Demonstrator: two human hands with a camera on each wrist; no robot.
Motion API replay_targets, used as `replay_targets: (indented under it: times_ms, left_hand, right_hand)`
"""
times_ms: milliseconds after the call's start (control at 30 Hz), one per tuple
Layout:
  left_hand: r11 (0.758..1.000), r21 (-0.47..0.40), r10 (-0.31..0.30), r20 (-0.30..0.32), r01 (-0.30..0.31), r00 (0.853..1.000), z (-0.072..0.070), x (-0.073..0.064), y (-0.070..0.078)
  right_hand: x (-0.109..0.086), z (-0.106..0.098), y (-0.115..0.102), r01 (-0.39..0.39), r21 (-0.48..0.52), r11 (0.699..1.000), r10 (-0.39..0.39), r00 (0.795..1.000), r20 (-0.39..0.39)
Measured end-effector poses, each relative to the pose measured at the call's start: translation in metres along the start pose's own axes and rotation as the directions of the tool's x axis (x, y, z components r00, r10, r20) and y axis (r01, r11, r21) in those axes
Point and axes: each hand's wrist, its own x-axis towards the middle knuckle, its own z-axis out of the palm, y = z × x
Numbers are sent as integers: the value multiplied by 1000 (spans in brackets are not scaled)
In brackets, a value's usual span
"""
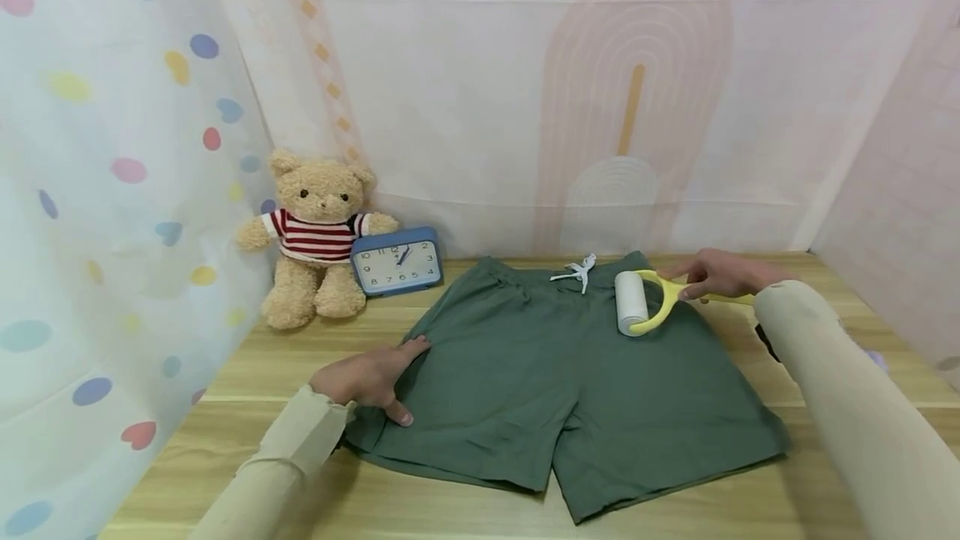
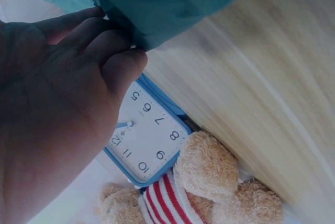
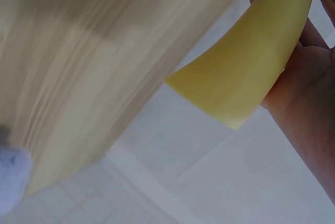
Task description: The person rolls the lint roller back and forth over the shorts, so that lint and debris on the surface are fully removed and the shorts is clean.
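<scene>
Dark green shorts lie spread on the wooden table, waistband at the back with a white drawstring tied in a bow. My left hand rests on the left edge of the shorts, fingers and thumb spread over the cloth. In the left wrist view, that hand lies against the fabric. A lint roller with a white roll and yellow handle sits over the upper right of the shorts. My right hand grips its handle; the right wrist view shows the yellow handle end jutting from the palm.
A teddy bear in a red-striped shirt sits at the back left, with a blue clock leaning beside it. Patterned curtains hang behind and to the left. A pale lilac object lies near the table's right side, mostly behind my right sleeve.
</scene>
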Motion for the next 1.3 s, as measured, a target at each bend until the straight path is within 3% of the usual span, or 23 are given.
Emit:
replay_targets:
  times_ms: [633,967,1300]
  left_hand:
    - [1000,-11,6,-8,-6,1000,-3,-1,0]
    - [1000,-6,14,-8,-14,1000,-4,1,-1]
    - [1000,-16,11,-8,-11,1000,2,2,-2]
  right_hand:
    - [-38,-13,26,-98,-52,994,97,995,-12]
    - [-59,-13,39,-141,-65,988,137,988,-65]
    - [-65,-7,46,-126,-33,991,121,985,-120]
